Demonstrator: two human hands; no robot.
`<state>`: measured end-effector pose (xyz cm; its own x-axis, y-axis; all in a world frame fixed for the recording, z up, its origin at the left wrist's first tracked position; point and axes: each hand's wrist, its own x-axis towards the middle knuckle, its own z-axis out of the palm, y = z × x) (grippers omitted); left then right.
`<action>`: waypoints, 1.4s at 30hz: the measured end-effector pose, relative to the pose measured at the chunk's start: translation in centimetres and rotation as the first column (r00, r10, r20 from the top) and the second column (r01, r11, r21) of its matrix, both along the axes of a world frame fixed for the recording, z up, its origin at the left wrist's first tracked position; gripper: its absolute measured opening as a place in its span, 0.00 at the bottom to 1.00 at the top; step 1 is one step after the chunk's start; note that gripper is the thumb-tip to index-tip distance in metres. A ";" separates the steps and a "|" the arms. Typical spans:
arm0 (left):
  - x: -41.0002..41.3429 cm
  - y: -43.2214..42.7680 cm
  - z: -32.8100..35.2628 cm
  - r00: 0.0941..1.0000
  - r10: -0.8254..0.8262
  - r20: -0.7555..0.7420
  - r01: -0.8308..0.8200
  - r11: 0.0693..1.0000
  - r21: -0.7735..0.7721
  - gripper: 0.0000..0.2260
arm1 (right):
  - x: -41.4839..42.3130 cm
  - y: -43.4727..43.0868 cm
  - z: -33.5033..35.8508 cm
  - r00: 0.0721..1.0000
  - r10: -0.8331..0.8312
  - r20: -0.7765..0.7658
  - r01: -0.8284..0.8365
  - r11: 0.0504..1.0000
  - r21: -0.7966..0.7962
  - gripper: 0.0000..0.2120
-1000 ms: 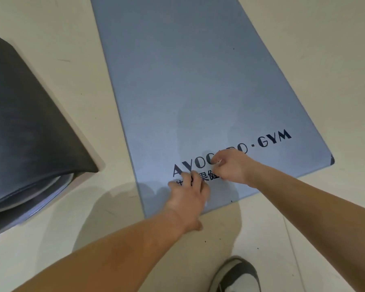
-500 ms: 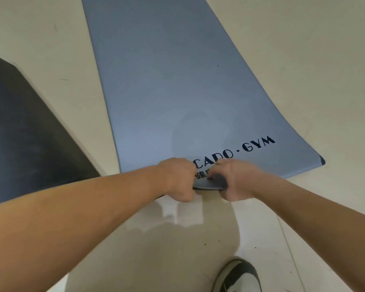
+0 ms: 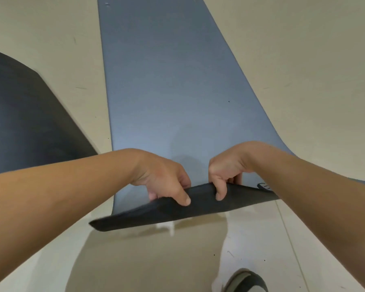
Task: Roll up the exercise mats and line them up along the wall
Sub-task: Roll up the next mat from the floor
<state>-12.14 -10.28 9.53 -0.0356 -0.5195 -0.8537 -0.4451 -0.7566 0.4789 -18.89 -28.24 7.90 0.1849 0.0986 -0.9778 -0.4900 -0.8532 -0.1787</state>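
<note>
The floor (image 3: 303, 60) is pale and bare where it shows; on it the blue mat (image 3: 167, 91) lies flat, running straight away from the person toward the top of the view, and no wall is in sight. A black mat (image 3: 25, 123) lies just beside it on the left, apart from it by a strip of floor, also unrolled as far as can be seen. The blue mat's near edge (image 3: 167, 216) is lifted off the floor and curled back, so its dark underside faces up; the rest is down. The left hand (image 3: 162, 182) and right hand (image 3: 226, 173) sit close together near the middle of that edge, each closed on it, thumbs over the underside and fingers tucked behind; the corners sag lower than the middle. A shoe (image 3: 247, 281) shows at the bottom.

The step in hand looks to be the start of the first roll, with nothing rolled yet; next, I judge, the lifted edge must be folded down onto the blue face and pressed into a tight core, hands spreading wider so the ends roll evenly, then pushed forward.
</note>
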 end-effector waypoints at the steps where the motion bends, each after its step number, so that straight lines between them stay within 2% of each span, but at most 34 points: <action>1: 0.5 0.1 0.0 0.997 -0.022 0.078 0.025 0.999 -0.036 0.09 | 0.4 -0.3 0.3 1.000 -0.004 0.022 0.004 1.000 -0.016 0.10; 3: 1.8 0.4 -0.1 0.979 -0.022 0.204 0.040 0.996 -0.081 0.12 | 1.4 -0.8 1.7 0.980 0.039 0.197 -0.017 0.993 -0.114 0.16; 4: 2.7 0.5 -0.2 0.968 -0.014 0.250 0.038 0.995 -0.091 0.13 | 1.8 -0.9 2.6 0.941 0.099 0.323 -0.028 0.976 -0.218 0.22; 6: 4.8 0.8 -0.6 0.947 0.011 0.320 0.028 0.993 -0.115 0.11 | 1.9 -0.3 4.7 0.798 0.258 0.545 0.027 0.887 -0.460 0.31; 7: 6.0 0.9 -0.8 0.933 0.022 0.360 0.026 0.991 -0.129 0.10 | 1.6 0.3 5.4 0.707 0.366 0.606 0.058 0.824 -0.564 0.33; 9: 8.4 1.1 -1.2 0.895 0.044 0.445 0.023 0.989 -0.145 0.11 | 0.8 1.8 5.7 0.554 0.580 0.596 0.055 0.690 -0.722 0.35; 10: 9.6 1.1 -1.2 0.875 0.058 0.480 0.017 0.988 -0.151 0.11 | 0.4 2.5 5.5 0.532 0.628 0.568 0.033 0.656 -0.754 0.40; 13: 11.8 1.3 -1.4 0.840 0.124 0.528 -0.025 0.981 -0.191 0.11 | 0.0 3.3 2.9 0.605 0.641 0.472 -0.058 0.627 -0.777 0.69; 15: 12.2 1.2 -1.8 0.820 0.148 0.553 -0.036 0.978 -0.207 0.10 | 0.3 2.5 0.4 0.607 0.663 0.439 -0.071 0.595 -0.801 0.79; 17: 12.0 1.0 -2.2 0.775 0.168 0.609 -0.033 0.974 -0.226 0.12 | 1.1 1.3 -1.5 0.595 0.674 0.437 -0.094 0.599 -0.795 0.83; 19: 10.6 0.7 -1.8 0.642 0.162 0.749 0.007 0.976 -0.217 0.15 | 2.1 0.3 -2.0 0.573 0.697 0.432 -0.174 0.619 -0.766 0.83; 21: 8.7 0.3 -1.2 0.446 0.097 0.890 0.142 0.974 -0.177 0.25 | 3.6 -0.6 -1.6 0.548 0.725 0.417 -0.270 0.626 -0.732 0.81; 22: 7.5 0.0 -1.2 0.404 0.068 0.912 0.200 0.967 -0.160 0.31 | 4.6 -1.1 -1.3 0.548 0.730 0.408 -0.307 0.629 -0.714 0.80; 24: 4.9 -0.3 -1.9 0.452 -0.001 0.892 0.217 0.970 -0.109 0.47 | 6.5 -2.2 -0.6 0.614 0.675 0.408 -0.334 0.691 -0.641 0.78; 26: 3.0 -0.3 -3.7 0.526 -0.070 0.848 0.163 0.986 -0.020 0.61 | 7.9 -3.3 -0.1 0.746 0.547 0.381 -0.317 0.794 -0.519 0.76; 27: 2.7 0.0 -5.0 0.548 -0.081 0.833 0.142 0.990 0.003 0.64 | 8.3 -3.6 0.0 0.802 0.483 0.352 -0.299 0.834 -0.464 0.74; 29: 3.1 0.8 -7.0 0.585 -0.020 0.811 0.102 0.994 -0.049 0.63 | 8.9 -3.7 -0.2 0.854 0.426 0.299 -0.286 0.864 -0.415 0.71; 31: 4.0 1.5 -8.2 0.626 0.047 0.778 0.085 0.988 -0.128 0.59 | 9.0 -3.2 -0.7 0.801 0.522 0.293 -0.354 0.807 -0.472 0.71; 32: 4.4 1.8 -8.5 0.645 0.071 0.761 0.077 0.985 -0.157 0.57 | 8.8 -2.9 -0.9 0.735 0.602 0.313 -0.384 0.750 -0.539 0.71; 34: 4.9 2.0 -8.8 0.673 0.106 0.732 0.059 0.979 -0.196 0.56 | 7.7 -2.3 -1.0 0.603 0.713 0.357 -0.342 0.635 -0.693 0.72; 36: 5.2 2.0 -8.5 0.686 0.116 0.718 0.055 0.976 -0.209 0.55 | 5.7 -1.4 -1.4 0.591 0.733 0.337 -0.265 0.571 -0.777 0.75; 39: 5.5 1.6 -7.9 0.707 0.090 0.702 0.061 0.981 -0.187 0.53 | 3.0 -0.8 -2.8 0.618 0.717 0.323 -0.258 0.573 -0.778 0.73; 42: 5.3 1.3 -7.7 0.726 0.048 0.686 0.081 0.985 -0.154 0.49 | 3.2 -2.2 -3.3 0.614 0.661 0.432 -0.251 0.682 -0.687 0.60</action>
<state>-6.86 -8.95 1.84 0.5153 -0.6561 -0.5514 -0.7114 -0.6862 0.1517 -15.67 -30.41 4.59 0.8209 -0.1166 -0.5591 0.0471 -0.9618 0.2698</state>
